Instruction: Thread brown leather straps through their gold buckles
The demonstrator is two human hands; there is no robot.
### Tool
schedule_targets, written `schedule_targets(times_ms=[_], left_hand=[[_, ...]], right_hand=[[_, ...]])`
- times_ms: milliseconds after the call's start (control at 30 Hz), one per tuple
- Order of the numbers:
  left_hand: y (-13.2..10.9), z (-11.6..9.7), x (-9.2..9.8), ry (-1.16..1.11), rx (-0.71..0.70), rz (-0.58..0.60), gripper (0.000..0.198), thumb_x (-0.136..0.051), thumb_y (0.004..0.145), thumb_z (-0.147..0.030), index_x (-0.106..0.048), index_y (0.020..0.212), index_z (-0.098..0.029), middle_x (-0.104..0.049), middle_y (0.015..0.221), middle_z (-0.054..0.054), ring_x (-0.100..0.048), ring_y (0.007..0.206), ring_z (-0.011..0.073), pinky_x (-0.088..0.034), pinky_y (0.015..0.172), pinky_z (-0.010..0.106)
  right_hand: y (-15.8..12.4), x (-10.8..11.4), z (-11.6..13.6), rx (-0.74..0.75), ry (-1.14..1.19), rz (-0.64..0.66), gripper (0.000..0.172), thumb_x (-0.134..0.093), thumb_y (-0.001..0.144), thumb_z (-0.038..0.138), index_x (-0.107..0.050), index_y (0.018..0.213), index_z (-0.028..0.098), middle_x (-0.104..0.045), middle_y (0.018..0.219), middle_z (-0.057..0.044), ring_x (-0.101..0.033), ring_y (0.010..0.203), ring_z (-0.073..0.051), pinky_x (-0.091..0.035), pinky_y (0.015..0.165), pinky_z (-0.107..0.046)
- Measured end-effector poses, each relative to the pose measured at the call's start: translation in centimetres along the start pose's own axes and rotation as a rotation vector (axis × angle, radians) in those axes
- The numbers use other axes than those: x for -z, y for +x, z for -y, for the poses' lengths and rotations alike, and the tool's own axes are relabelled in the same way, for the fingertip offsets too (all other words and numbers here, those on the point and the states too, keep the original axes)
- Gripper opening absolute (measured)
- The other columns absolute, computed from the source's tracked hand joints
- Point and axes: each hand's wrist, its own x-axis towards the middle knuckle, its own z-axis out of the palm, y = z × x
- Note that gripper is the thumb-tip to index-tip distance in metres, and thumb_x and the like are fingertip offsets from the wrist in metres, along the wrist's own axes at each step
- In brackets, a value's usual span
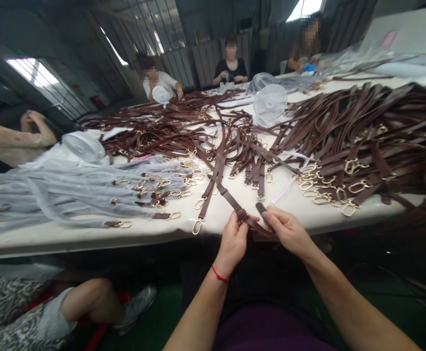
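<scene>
Both hands are just off the near edge of the worktop [88,234], about the middle of it. The left hand [233,241] is curled nearly closed, thumb and fingers pinched round a brown strap [231,199]. The right hand [288,229] is half closed, fingertips clamped on the same strap a bit further along, near what looks like its end. So the strap bridges the short gap between the two hands, then climbs away over the near edge and runs up towards the middle of the worktop. I can't tell if there's any hardware on the bit being held. A red string [220,276] sits on the left wrist.

Just left of the hands a gold clasp [197,225] from a neighbouring strap hangs over the near edge.

As for progress, my read is it's nowhere near finished. By the left edge there's a batch of straps inside clear sleeves [70,195], which looks like the finished lot. The right side and the middle are buried under a loose heap [362,141] of bare straps with clasps, way more than what's sleeved.

Small white fans [270,102] stand among the straps. Other people [231,66] sit along the far and left edges with their own hands busy, and someone's leg [88,302] shows under the near left corner.
</scene>
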Motion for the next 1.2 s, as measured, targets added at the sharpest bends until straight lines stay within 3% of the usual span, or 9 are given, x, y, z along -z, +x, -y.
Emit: schedule_targets(times_ms=[100,300,500,767,1000,1200], left_hand=[[0.2,0.2,-0.2,-0.119,0.071,0.013,0.016,-0.048,0.09,-0.022,-0.049,0.104,-0.015,-0.068,0.099,0.011,-0.068,0.082,0.0205,-0.056,0.076,0.034],[-0.1,0.7,-0.4,0.064,-0.014,-0.033,0.015,-0.047,0.09,-0.018,-0.052,0.104,-0.016,-0.068,0.098,0.009,-0.067,0.086,0.019,-0.054,0.073,0.029],[-0.4,0.4,-0.2,0.306,-0.083,-0.053,0.017,-0.043,0.092,-0.015,-0.052,0.106,-0.017,-0.068,0.095,0.008,-0.065,0.08,0.018,-0.051,0.072,0.029],[-0.2,0.1,-0.1,0.457,-0.149,-0.025,0.019,-0.04,0.093,-0.017,-0.05,0.108,-0.019,-0.065,0.092,0.01,-0.063,0.087,0.0222,-0.047,0.077,0.032],[-0.4,-0.1,0.0,0.437,-0.141,-0.002,0.02,-0.038,0.095,-0.024,-0.052,0.109,-0.019,-0.065,0.092,0.011,-0.062,0.084,0.0229,-0.045,0.073,0.031],[-0.5,-0.2,-0.2,0.503,-0.106,-0.018,0.019,-0.047,0.088,-0.018,-0.058,0.103,-0.016,-0.066,0.091,0.011,-0.062,0.082,0.0241,-0.046,0.071,0.032]], right_hand=[[0.4,0.1,0.0,-0.032,0.078,-0.158,0.031,-0.043,0.098,0.037,-0.054,0.076,0.018,-0.052,0.068,0.0,-0.049,0.062,-0.013,-0.039,0.06,-0.025],[1.3,-1.0,-0.7,-0.11,0.056,-0.102,0.01,-0.056,0.088,0.028,-0.053,0.086,0.019,-0.054,0.07,0.002,-0.051,0.061,-0.013,-0.041,0.059,-0.025],[1.5,-1.6,-0.7,-0.121,-0.003,-0.046,0.012,-0.06,0.085,0.031,-0.059,0.086,0.019,-0.059,0.068,0.001,-0.054,0.06,-0.015,-0.042,0.058,-0.026],[1.4,-2.4,-0.3,0.039,-0.365,-0.157,0.007,-0.054,0.085,0.024,-0.057,0.082,0.018,-0.057,0.072,-0.002,-0.053,0.067,-0.018,-0.041,0.063,-0.028],[1.4,-3.6,-0.4,0.104,-0.362,-0.192,0.006,-0.051,0.081,0.017,-0.048,0.077,0.02,-0.051,0.069,-0.001,-0.047,0.064,-0.017,-0.037,0.061,-0.028],[1.0,-3.8,0.1,0.29,-0.433,-0.157,0.01,-0.051,0.075,0.012,-0.047,0.075,0.02,-0.052,0.07,-0.002,-0.046,0.068,-0.019,-0.036,0.065,-0.031]])
